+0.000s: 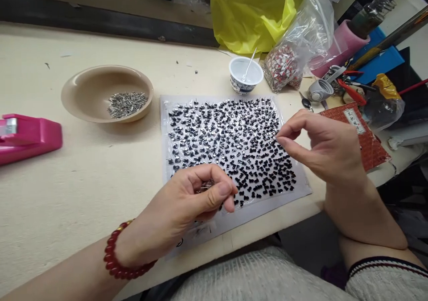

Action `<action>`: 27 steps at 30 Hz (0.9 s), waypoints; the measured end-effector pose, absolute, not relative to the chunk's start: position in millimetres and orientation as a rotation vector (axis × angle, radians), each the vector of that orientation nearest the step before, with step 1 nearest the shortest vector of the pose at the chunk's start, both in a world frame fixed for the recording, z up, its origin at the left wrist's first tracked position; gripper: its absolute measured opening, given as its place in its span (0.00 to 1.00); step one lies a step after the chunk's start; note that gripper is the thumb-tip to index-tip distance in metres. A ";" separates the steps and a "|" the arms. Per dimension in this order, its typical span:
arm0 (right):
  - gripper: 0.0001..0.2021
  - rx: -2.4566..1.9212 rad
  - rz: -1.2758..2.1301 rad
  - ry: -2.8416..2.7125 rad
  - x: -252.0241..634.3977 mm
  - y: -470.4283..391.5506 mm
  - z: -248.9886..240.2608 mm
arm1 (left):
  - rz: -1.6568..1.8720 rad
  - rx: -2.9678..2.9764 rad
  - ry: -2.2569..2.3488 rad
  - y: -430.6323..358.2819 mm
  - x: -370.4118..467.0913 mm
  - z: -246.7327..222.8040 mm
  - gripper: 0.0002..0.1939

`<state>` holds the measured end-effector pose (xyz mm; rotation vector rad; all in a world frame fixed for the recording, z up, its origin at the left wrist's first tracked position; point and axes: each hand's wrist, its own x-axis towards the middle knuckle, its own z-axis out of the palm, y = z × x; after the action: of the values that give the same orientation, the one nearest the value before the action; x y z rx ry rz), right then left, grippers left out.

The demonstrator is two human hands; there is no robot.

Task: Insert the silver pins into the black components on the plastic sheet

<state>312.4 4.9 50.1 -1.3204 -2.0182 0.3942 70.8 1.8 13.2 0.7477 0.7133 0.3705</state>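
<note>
A white sheet under clear film (170, 149) carries many small glossy black pieces (230, 136) in loose rows; thin pins stick up from some at its far edge. Over the sheet's near left part, my left hand (194, 198) is curled closed around a few small metal pins (206, 185), partly hidden by the fingers. My right hand (321, 145) hovers at the sheet's right side, thumb and forefinger pinched together. Whatever is between those fingertips is too small to make out. A beige bowl (75, 96) to the left holds a heap of similar metal pins (127, 104).
Behind the sheet stands a small white cup (239, 64) with a thin stick in it. Beside it are a clear bag of red-and-white pieces (284, 64) and yellow plastic (247, 15). A pink tape dispenser (36, 134) lies far left, a red booklet (371, 147) right.
</note>
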 end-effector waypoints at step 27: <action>0.04 -1.544 -0.225 -2.589 334.2 24.1 9.7 | 0.472 0.740 0.730 2.9 71.5 13.0 0.17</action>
<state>334.2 24.1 9.7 -1.5438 -2.5890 -0.2251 71.5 2.9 13.0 0.7405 0.7301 0.4717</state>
